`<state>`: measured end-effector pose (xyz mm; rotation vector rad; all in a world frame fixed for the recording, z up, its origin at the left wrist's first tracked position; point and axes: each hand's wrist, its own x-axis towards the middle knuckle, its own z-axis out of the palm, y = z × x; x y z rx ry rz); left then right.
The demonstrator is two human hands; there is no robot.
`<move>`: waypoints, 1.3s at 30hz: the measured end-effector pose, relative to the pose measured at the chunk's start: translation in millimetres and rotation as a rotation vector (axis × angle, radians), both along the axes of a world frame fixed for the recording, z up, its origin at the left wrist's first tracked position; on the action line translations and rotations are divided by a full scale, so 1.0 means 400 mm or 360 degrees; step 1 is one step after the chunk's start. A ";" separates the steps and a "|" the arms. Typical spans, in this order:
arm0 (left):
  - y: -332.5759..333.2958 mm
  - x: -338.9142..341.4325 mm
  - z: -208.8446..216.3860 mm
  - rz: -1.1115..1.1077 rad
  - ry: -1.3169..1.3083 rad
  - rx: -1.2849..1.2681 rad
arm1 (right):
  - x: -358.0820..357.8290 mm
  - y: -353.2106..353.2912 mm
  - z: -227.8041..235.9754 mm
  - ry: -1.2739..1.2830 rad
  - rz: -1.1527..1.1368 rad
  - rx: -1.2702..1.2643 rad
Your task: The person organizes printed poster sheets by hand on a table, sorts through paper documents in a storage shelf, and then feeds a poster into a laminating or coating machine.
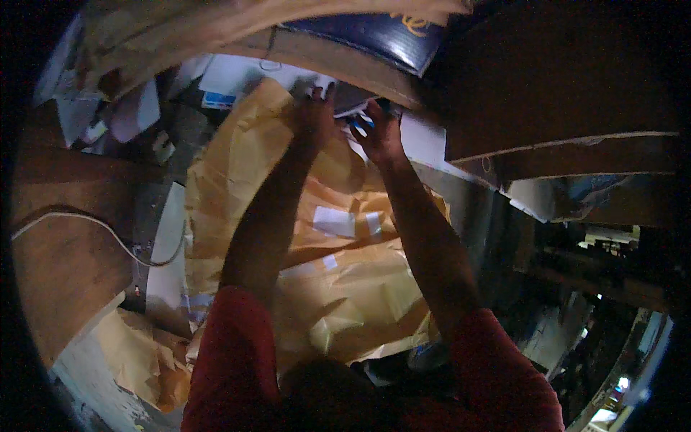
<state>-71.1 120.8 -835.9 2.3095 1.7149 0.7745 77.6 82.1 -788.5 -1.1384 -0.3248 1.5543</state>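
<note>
Both arms reach far forward from red short sleeves at the near edge, forearms bare and nearly straight, drawing closer together toward the far end. The left hand [314, 115] is raised at the far end, back toward the camera, fingers bent upward in a pinch. The right hand [379, 129] sits just right of it, close but apart, fingers curled and closed in a grip. Dim light hides the fingertips of both hands.
</note>
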 end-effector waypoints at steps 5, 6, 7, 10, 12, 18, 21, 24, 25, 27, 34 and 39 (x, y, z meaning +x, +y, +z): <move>0.010 0.004 -0.021 -0.0256 -0.0343 -0.0349 | 0.073 -0.032 -0.045 -0.0208 0.0353 0.0053; 0.022 -0.001 -0.039 -0.0272 -0.0362 -0.0219 | 0.090 -0.043 -0.083 -0.0406 0.0403 0.0192; 0.035 -0.010 -0.057 -0.0284 -0.0381 -0.0090 | 0.101 -0.048 -0.121 -0.0602 0.0455 0.0330; 0.025 0.026 -0.016 -0.0402 -0.0274 0.0107 | 0.159 -0.031 -0.192 -0.1446 0.0574 0.0405; 0.021 0.001 -0.021 -0.0493 -0.0113 0.0251 | 0.108 -0.024 -0.185 -0.1635 0.0551 0.0535; 0.011 -0.004 -0.068 -0.0484 0.0014 0.0284 | 0.127 -0.022 -0.217 -0.1528 -0.0052 0.0220; -0.003 0.011 -0.048 -0.0256 -0.0024 0.0476 | 0.218 -0.042 -0.246 -0.1399 -0.0081 0.0360; 0.009 0.038 -0.027 -0.0189 -0.0093 0.0535 | 0.315 0.005 -0.281 -0.2527 0.0312 0.0305; 0.006 0.036 -0.032 -0.0168 -0.0063 0.0485 | 0.311 0.027 -0.283 -0.2678 0.0256 0.0289; 0.001 0.025 -0.037 -0.0123 -0.0046 0.0467 | 0.274 0.063 -0.262 -0.3138 0.0474 0.0248; 0.018 0.026 -0.051 -0.0138 -0.0241 0.0670 | 0.284 0.123 -0.244 -0.3659 0.1371 0.0182; 0.015 0.042 -0.033 -0.0156 -0.0053 0.0497 | 0.316 0.134 -0.286 -0.3559 0.0702 0.0500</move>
